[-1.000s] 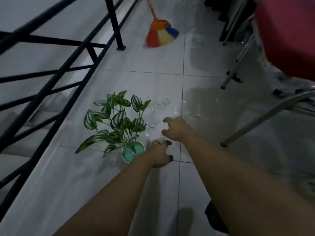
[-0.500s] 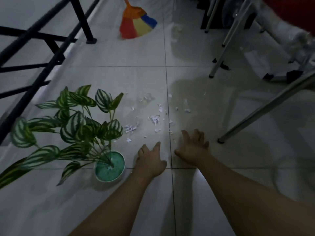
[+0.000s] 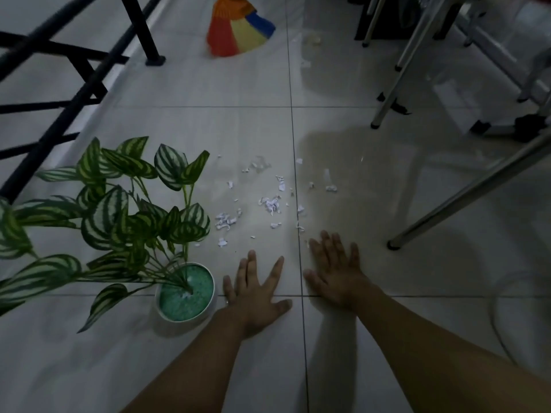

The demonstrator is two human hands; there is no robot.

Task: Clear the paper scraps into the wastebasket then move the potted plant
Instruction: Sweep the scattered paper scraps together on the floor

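Note:
Small white paper scraps [image 3: 269, 204] lie scattered on the pale tiled floor, just beyond my fingertips. My left hand [image 3: 253, 289] is flat over the floor with fingers spread, holding nothing, right beside the potted plant. My right hand [image 3: 335, 271] is also flat and spread, empty, a little further forward, near the closest scraps. The potted plant [image 3: 186, 296] is a white pot with green filling and striped green leaves spreading to the left. No wastebasket is in view.
A black metal railing [image 3: 89, 84] runs along the left. A multicoloured broom head [image 3: 238, 31] rests on the floor at the back. Metal chair legs [image 3: 465, 189] stand at the right, and a faint curved rim [image 3: 498, 323] shows at the lower right.
The view has dropped closer to the floor. Both hands have gone from curled to flat and spread, and sit lower and nearer the scraps.

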